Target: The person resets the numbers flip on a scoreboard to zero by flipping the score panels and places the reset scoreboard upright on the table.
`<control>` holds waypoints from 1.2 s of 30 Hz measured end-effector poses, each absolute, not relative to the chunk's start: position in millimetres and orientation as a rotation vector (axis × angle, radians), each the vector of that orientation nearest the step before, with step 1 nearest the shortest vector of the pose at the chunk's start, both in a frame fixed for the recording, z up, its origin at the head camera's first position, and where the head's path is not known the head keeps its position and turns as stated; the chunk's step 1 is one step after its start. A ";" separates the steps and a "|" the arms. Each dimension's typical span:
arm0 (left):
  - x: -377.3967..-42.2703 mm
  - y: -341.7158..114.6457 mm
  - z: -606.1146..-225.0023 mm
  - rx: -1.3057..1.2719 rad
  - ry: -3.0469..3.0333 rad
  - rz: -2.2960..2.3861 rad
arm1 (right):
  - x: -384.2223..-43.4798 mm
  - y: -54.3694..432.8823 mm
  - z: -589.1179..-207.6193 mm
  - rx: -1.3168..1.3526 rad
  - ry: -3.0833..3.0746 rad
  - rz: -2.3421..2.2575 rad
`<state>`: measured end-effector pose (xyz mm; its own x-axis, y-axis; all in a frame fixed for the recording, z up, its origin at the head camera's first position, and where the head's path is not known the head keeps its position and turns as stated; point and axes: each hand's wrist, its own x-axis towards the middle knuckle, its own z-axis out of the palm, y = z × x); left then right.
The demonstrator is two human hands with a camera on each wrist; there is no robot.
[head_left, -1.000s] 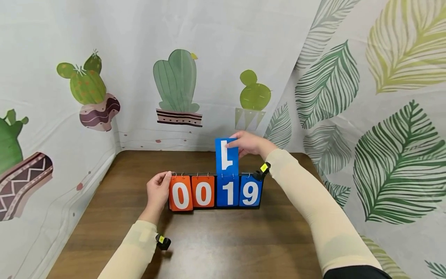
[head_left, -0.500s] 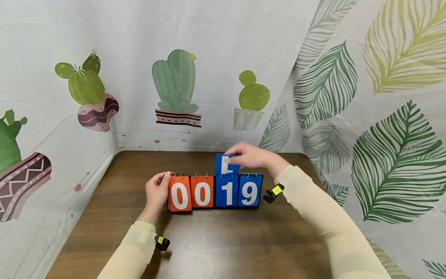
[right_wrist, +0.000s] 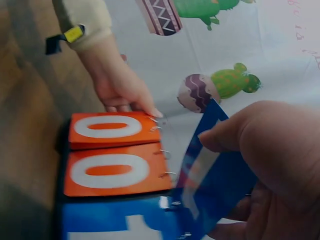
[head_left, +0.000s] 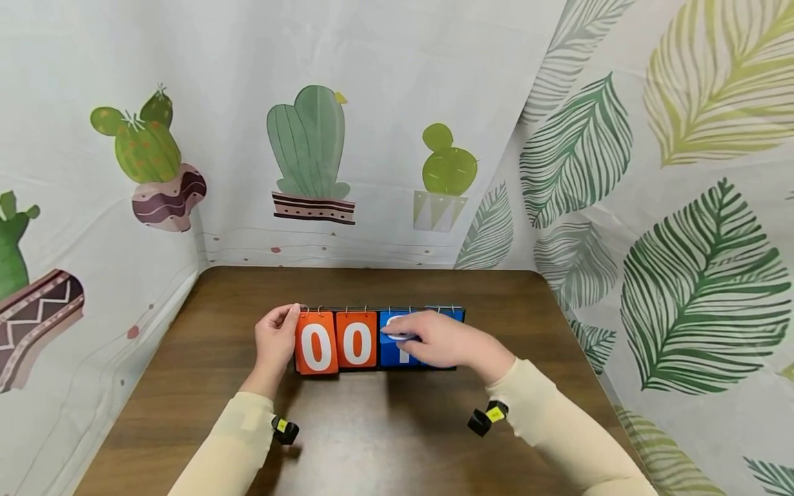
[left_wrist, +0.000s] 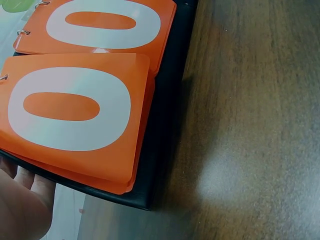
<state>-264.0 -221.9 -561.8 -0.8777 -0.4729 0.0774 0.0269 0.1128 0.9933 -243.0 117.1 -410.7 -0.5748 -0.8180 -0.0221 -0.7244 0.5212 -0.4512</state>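
Observation:
A flip scoreboard (left_wrist: 167, 115) with a black base stands tilted on the table, with two orange number cards (head_left: 356, 341) reading 0 and 0. My left hand (head_left: 276, 341) grips its left end, the thumb at the front top corner and the fingers behind. Between thumb and fingers, my right hand (head_left: 443, 337) pinches a blue flip card (right_wrist: 220, 180), raised at an angle on its rings. Under it lies another blue card (head_left: 391, 355) with part of a white 1 showing. In the head view the right hand covers most of the rightmost blue card.
The brown wooden table (head_left: 372, 441) extends in front of and beside the scoreboard. Behind it hangs a white cloth (head_left: 384, 138) printed with cacti, and leaf-patterned cloth (head_left: 701, 289) hangs at the right. A black device (head_left: 486, 419) sits on each wrist.
My right hand has come down from above the rings to the scoreboard's front, bringing the blue flip card forward. The left hand keeps its hold on the left end.

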 end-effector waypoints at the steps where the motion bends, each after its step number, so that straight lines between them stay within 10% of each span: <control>1: -263.9 -222.2 -562.3 0.439 -2.029 -1.816 | -238.7 116.6 -415.3 -1.300 2.543 -0.575; 36: -262.9 -221.0 -558.3 0.436 -2.012 -1.827 | -211.9 106.3 -572.1 -1.203 3.015 -0.455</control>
<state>-262.9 -221.0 -558.3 -0.8768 -0.4751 0.0748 0.0287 0.1035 0.9942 -211.9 106.3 -572.1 -0.7225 -0.6534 0.2261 -0.6910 0.6934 -0.2044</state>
